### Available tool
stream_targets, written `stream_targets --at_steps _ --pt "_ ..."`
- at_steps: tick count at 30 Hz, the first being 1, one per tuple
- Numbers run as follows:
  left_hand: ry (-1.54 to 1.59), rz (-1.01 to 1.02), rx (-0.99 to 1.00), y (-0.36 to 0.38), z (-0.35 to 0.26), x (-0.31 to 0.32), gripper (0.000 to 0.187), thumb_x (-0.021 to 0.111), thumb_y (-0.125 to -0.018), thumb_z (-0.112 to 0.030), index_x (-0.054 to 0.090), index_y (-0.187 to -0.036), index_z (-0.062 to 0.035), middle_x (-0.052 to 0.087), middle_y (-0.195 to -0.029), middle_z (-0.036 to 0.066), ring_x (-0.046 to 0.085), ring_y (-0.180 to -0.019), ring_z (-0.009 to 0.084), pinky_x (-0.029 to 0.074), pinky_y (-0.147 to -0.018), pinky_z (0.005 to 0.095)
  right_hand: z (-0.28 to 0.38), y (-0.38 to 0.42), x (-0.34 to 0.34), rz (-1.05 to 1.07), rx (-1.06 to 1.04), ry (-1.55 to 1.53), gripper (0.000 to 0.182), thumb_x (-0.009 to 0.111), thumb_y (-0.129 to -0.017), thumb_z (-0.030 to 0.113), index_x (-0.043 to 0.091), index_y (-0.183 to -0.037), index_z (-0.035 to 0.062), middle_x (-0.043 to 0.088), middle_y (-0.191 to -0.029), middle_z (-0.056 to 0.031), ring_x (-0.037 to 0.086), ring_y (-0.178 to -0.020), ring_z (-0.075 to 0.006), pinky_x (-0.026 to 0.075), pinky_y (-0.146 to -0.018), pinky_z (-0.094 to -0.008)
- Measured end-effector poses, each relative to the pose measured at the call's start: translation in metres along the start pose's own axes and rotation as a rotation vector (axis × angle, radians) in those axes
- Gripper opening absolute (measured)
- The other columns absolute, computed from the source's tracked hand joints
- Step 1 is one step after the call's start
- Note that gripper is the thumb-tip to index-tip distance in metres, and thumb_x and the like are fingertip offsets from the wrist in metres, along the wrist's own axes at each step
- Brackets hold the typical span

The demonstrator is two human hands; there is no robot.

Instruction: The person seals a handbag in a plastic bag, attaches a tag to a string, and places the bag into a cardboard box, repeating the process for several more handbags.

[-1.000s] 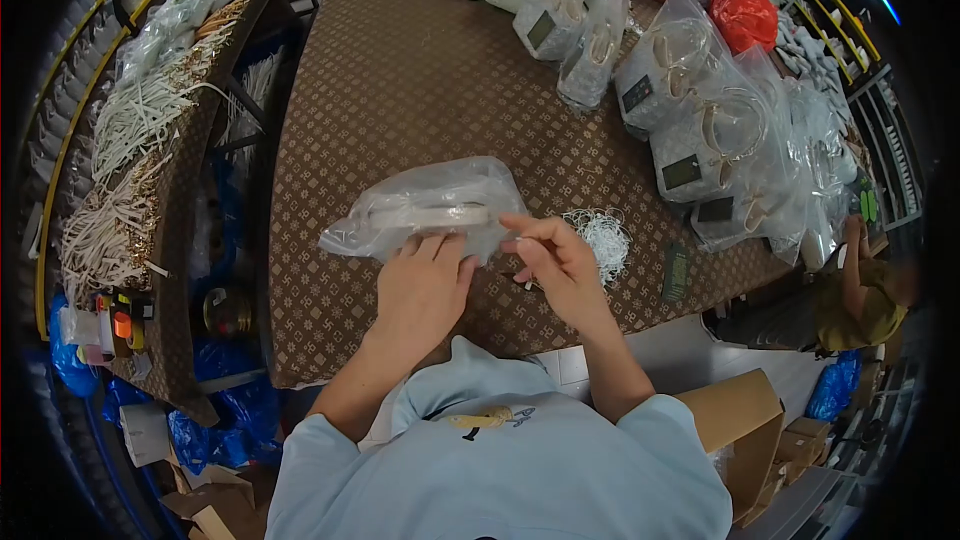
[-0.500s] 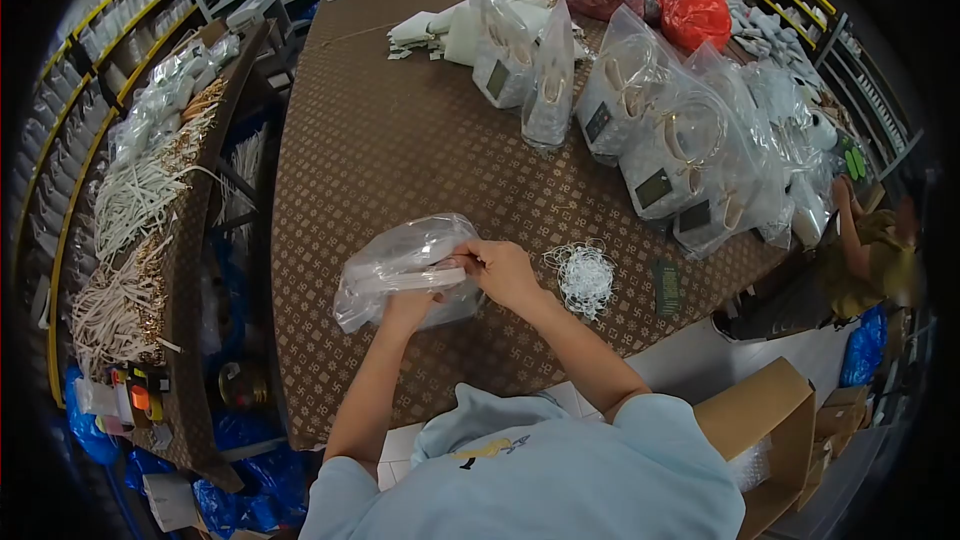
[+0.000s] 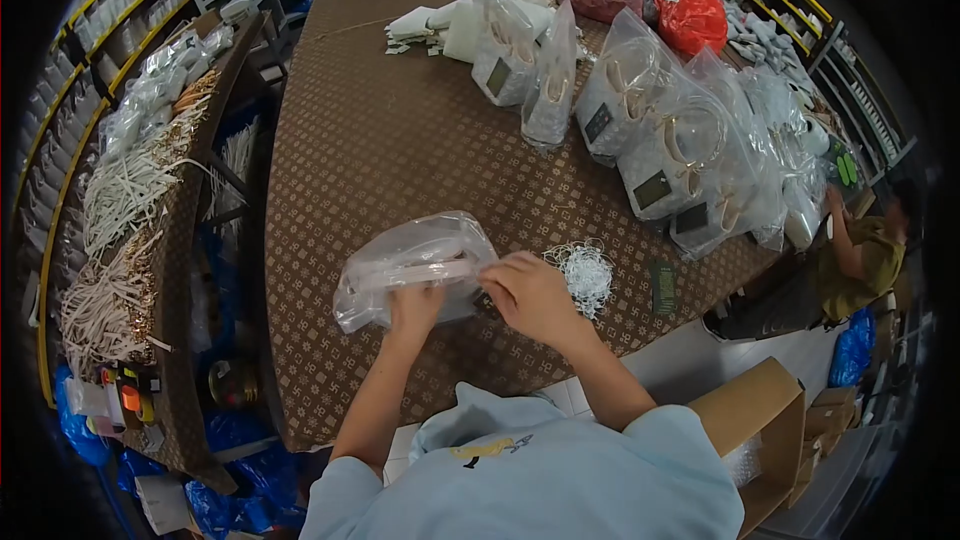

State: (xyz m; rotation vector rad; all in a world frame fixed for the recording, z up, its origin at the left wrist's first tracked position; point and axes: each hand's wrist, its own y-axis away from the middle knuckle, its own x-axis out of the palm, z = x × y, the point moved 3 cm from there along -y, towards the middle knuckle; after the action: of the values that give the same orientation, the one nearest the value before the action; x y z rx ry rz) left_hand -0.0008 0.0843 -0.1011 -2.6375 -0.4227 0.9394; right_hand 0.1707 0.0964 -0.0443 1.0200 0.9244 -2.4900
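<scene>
The left hand (image 3: 413, 302) pins the clear plastic bag (image 3: 410, 265) while the right hand (image 3: 530, 292), fingers curled, pinches its mouth just left of the white tie pile (image 3: 585, 275); best kept flat and taut.

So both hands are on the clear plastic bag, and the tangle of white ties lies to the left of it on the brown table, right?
Not quite. The head view shows the tangle of white ties lying to the right of the clear plastic bag, beside the right hand. The left hand is on the bag, on the brown table.
</scene>
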Motion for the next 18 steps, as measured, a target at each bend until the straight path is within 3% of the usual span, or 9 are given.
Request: stream_targets --at_steps 2,4,6,7,8,10,13,18 --pt "-0.069 -0.032 0.051 0.008 0.013 0.005 0.018 0.062 -0.077 -0.012 0.064 -0.094 -0.0047 0.064 -0.085 0.016 0.059 -0.085 0.0367 0.047 -0.072 0.0428 0.015 0.015 0.000 0.253 0.043 -0.224 0.014 0.058 -0.082 0.012 0.064 -0.093 0.0093 0.065 -0.094 -0.0075 0.062 -0.084 -0.0289 0.051 -0.073 -0.0366" --pt "-0.140 -0.043 0.102 0.016 0.013 0.007 0.018 0.062 -0.077 -0.010 0.063 -0.094 -0.0045 0.064 -0.083 0.015 0.060 -0.082 0.0368 0.047 -0.069 0.0434 0.023 0.015 0.019 0.306 -0.056 -0.403 0.017 0.058 -0.082 0.012 0.064 -0.097 0.0080 0.064 -0.100 -0.0091 0.062 -0.086 -0.0293 0.051 -0.073 -0.0369" --pt "-0.080 0.055 -0.028 0.015 0.006 0.005 0.017 0.061 -0.079 -0.009 0.061 -0.095 -0.0032 0.063 -0.080 0.017 0.059 -0.074 0.0379 0.047 -0.063 0.0425 0.016 0.003 0.024 0.076 0.053 -0.157 0.020 0.058 -0.082 0.013 0.064 -0.101 0.0082 0.063 -0.104 -0.0097 0.063 -0.086 -0.0284 0.051 -0.072 -0.0370" --pt "0.098 0.037 -0.045 0.014 -0.006 -0.003 0.012 0.059 -0.085 -0.011 0.061 -0.092 -0.0013 0.063 -0.074 0.012 0.061 -0.064 0.0274 0.047 -0.057 0.0357 0.012 -0.007 0.020 0.055 0.036 -0.190 0.023 0.060 -0.082 0.010 0.063 -0.104 0.0087 0.063 -0.101 -0.0113 0.063 -0.082 -0.0304 0.051 -0.067 -0.0349" --pt "0.094 0.035 -0.056 0.020 -0.006 -0.005 0.012 0.059 -0.085 -0.011 0.061 -0.092 -0.0013 0.063 -0.074 0.012 0.061 -0.064 0.0274 0.047 -0.057 0.0357 0.009 -0.009 0.021 0.065 0.036 -0.198 0.023 0.060 -0.082 0.010 0.063 -0.104 0.0087 0.063 -0.101 -0.0113 0.063 -0.082 -0.0304 0.051 -0.067 -0.0349" --pt "0.568 0.105 -0.286 0.030 0.000 -0.008 0.015 0.057 -0.089 -0.015 0.061 -0.090 -0.0003 0.062 -0.071 0.006 0.057 -0.059 0.0130 0.045 -0.052 0.0269 0.006 -0.014 0.026 0.094 -0.092 -0.155 0.021 0.064 -0.080 0.011 0.064 -0.101 0.0083 0.065 -0.094 -0.0111 0.064 -0.077 -0.0294 0.050 -0.063 -0.0337" --pt "0.610 0.040 -0.300 0.033 -0.012 -0.016 0.019 0.057 -0.090 -0.019 0.061 -0.088 0.0001 0.061 -0.071 0.002 0.053 -0.057 0.0053 0.044 -0.050 0.0218 -0.005 -0.016 0.031 0.082 -0.075 -0.297 0.019 0.069 -0.076 0.010 0.066 -0.094 0.0074 0.065 -0.084 -0.0100 0.064 -0.068 -0.0238 0.050 -0.060 -0.0306" --pt "0.629 0.025 -0.428 0.033 -0.013 -0.018 0.021 0.058 -0.090 -0.020 0.062 -0.087 0.0004 0.062 -0.072 0.003 0.053 -0.054 0.0071 0.045 -0.050 0.0209 -0.010 -0.020 0.033 0.133 -0.001 -0.438 0.014 0.070 -0.074 0.005 0.066 -0.087 0.0049 0.063 -0.075 -0.0082 0.059 -0.061 -0.0143 0.047 -0.056 -0.0258"
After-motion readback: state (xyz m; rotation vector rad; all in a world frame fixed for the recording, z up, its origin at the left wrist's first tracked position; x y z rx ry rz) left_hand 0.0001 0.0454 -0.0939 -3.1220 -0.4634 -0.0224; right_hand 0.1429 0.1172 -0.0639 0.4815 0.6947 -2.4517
